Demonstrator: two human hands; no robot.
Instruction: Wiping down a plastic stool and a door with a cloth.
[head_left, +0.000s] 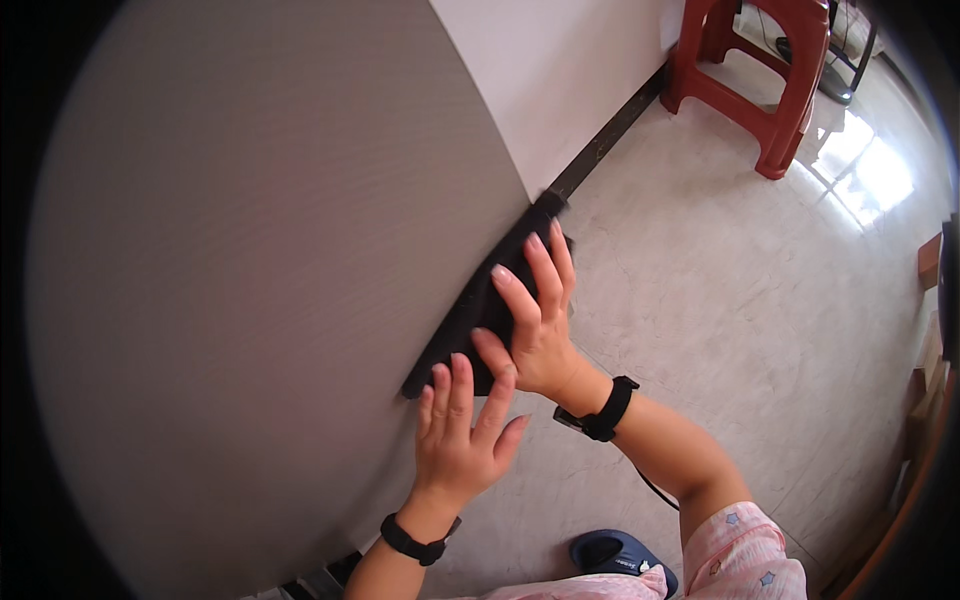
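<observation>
A dark, partly rolled piece of cloth (469, 307) lies along the edge of a large grey panel or surface (262, 262). Fingers of my right hand (536, 322) are spread and curved over the cloth's upper part; the fingertips look slightly blurred. Lower down, my left hand (457, 450) has its fingers extended, with the fingertips at the cloth's lower end. Both hands rest on or just over the cloth, and neither is seen closed around it. Each wrist wears a black strap. The cloth's underside is hidden.
A red plastic stool (750, 97) stands on the pale tiled floor (697, 277) at the upper right, near a white wall (555, 67) with a dark skirting board (615, 131). A dark blue slipper (615, 551) is at the bottom. Brown objects line the right rim.
</observation>
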